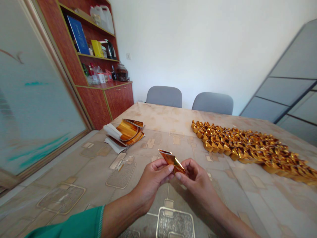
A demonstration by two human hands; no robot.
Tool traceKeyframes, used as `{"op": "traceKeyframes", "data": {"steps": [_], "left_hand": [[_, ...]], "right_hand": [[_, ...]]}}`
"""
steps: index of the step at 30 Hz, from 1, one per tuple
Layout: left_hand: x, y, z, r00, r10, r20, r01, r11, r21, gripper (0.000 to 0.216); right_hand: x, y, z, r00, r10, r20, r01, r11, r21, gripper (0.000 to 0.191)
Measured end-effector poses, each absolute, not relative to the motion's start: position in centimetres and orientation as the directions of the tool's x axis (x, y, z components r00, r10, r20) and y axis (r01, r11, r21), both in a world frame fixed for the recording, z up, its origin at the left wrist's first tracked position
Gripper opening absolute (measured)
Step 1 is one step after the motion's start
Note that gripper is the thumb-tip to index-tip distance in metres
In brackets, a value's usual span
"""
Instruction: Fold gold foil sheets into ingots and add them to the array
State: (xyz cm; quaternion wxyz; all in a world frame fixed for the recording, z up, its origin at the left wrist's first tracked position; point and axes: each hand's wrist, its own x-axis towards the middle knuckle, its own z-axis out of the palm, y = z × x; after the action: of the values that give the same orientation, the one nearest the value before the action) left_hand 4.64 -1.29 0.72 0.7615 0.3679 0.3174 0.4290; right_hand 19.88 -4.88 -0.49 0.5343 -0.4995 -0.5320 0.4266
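A partly folded piece of gold foil paper [170,159] is held above the table between both hands. My left hand [154,178] pinches its left side with thumb and fingers closed. My right hand [194,178] pinches its right end, fingers curled. To the left on the table lies a curled stack of gold foil sheets [126,131] on white paper. On the right, several rows of folded gold paper ingots [250,147] cover the table.
The table [138,201] has a beige patterned cover. Two grey chairs [164,96] stand at its far side. A red-brown wooden cabinet with shelves [99,66] stands at the back left, a glass partition at the left.
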Motion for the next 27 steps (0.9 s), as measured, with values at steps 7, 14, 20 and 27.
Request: {"op": "traceKeyframes", "data": {"steps": [7, 14, 20, 27], "left_hand": [[4.5, -1.5, 1.1, 0.397, 0.918, -0.024, -0.414, 0.202, 0.888, 0.019], [4.3, -1.7, 1.2, 0.352, 0.936, 0.025, -0.356, 0.109, 0.928, 0.020], [4.1, -1.8, 1.2, 0.362, 0.930, 0.060, -0.356, 0.079, 0.931, 0.020], [4.4, -1.8, 1.5, 0.418, 0.908, -0.017, -0.373, 0.189, 0.908, 0.017]], "right_hand": [[19.9, -5.3, 0.1, 0.105, 0.969, 0.226, 0.099, 0.215, -0.971, 0.019], [20.6, -5.6, 1.2, 0.012, 0.960, 0.280, 0.051, 0.279, -0.959, 0.018], [21.1, -5.7, 1.1, -0.014, 0.949, 0.314, 0.069, 0.314, -0.947, 0.016], [21.0, -5.4, 1.0, 0.030, 0.972, 0.234, 0.105, 0.230, -0.968, 0.012]]}}
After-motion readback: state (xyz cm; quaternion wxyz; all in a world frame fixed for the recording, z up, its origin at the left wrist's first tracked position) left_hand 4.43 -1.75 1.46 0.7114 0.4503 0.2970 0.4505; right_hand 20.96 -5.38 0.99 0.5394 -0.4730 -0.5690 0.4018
